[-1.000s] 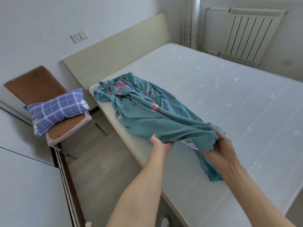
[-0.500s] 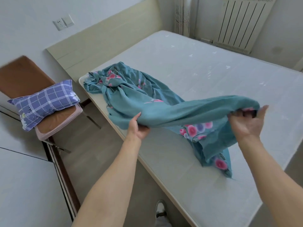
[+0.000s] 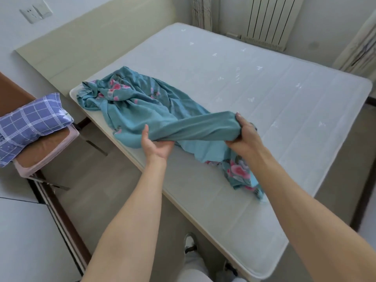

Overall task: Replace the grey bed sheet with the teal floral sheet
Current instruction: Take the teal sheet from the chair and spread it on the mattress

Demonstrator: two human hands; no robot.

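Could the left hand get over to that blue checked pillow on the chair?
Probably yes: nothing stands between the left hand and the pillow, but it grips the teal sheet.

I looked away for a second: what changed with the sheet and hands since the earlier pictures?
Both hands worked along the teal floral sheet, drawing a twisted length taut between them. The left hand grips it from below; the right hand grips it further right. The bunched end stays near the mattress corner, the checked pillow on its chair.

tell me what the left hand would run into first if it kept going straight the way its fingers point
The left hand already grips the teal floral sheet, so it would likely push into that bunched sheet first, with the bare mattress beyond. Depth is hard to judge.
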